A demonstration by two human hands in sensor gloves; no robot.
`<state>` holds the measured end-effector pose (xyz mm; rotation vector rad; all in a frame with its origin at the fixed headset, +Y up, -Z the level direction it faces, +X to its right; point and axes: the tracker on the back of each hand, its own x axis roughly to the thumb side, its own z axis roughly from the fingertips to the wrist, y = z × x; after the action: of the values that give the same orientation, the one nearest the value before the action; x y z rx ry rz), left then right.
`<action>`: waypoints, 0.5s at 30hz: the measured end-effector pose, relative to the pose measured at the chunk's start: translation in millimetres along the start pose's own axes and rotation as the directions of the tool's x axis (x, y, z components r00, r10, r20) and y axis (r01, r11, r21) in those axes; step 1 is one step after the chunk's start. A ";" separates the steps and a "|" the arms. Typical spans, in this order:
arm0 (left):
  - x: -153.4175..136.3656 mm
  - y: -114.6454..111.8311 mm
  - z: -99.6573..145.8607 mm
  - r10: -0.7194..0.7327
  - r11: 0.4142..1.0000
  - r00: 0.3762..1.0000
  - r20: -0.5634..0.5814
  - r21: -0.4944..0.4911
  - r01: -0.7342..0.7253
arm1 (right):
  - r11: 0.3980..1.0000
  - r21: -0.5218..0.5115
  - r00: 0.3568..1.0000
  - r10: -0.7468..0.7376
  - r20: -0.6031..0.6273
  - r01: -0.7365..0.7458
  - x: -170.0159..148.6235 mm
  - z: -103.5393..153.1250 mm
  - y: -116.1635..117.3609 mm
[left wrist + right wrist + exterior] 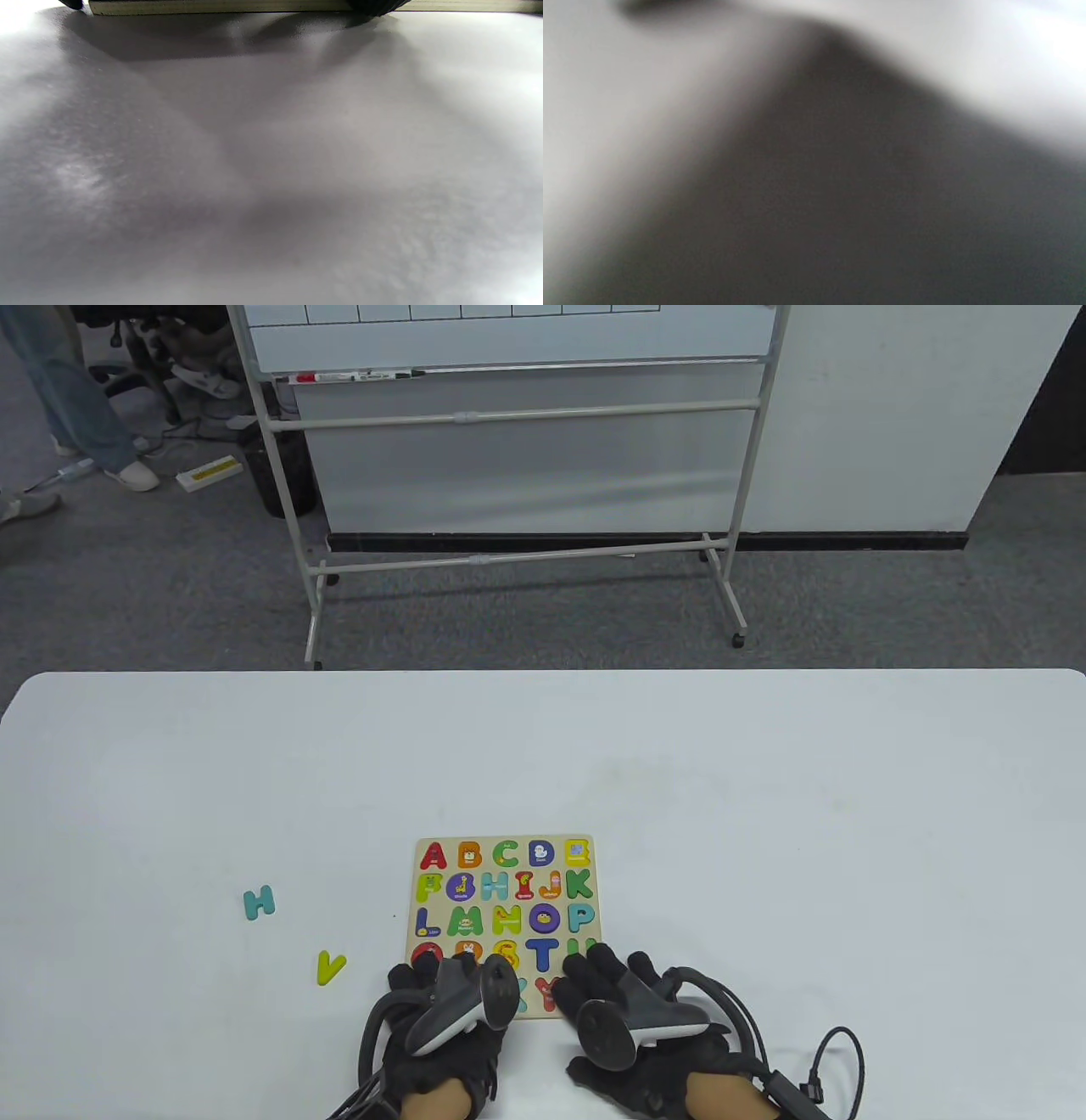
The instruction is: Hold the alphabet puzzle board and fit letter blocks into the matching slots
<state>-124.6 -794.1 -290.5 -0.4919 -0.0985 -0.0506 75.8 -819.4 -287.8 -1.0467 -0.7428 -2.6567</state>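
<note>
The board [504, 925] lies flat, low centre of the worktop [764, 780], square to its edges, letters upright toward the bottom edge. Both hands cover its bottom row: left hand [450, 1010] and right hand [636, 1014], fingers [604, 963] spread flat on it. Loose H [259, 903] and V [329, 966] lie left, apart from the board, bare worktop all round.

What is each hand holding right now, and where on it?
Both hands rest on the puzzle board at its near edge: left hand on the near-left corner, right hand on the near-right. Neither holds a letter block; finger contact is hidden.
</note>
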 end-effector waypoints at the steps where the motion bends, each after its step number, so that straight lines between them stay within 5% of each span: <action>1: 0.0 1.0 0.1 -0.014 1.000 1.000 -0.001 0.000 0.014 | 1.000 0.000 1.000 0.000 -0.001 0.000 0.0 0.0 0.0; 9: -14.7 27.5 13.1 0.097 0.990 0.993 0.062 0.095 -0.102 | 1.000 -0.002 1.000 -0.015 -0.002 0.015 -0.9 0.0 -0.3; 15: -56.8 59.8 28.0 0.116 0.968 0.991 0.062 0.214 -0.127 | 0.999 -0.008 0.999 -0.047 0.004 0.047 -2.6 0.2 -1.7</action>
<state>-179.0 -726.8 -300.0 -0.2789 -0.1205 0.0920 77.2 -817.8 -290.1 -1.0487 -0.7670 -2.7002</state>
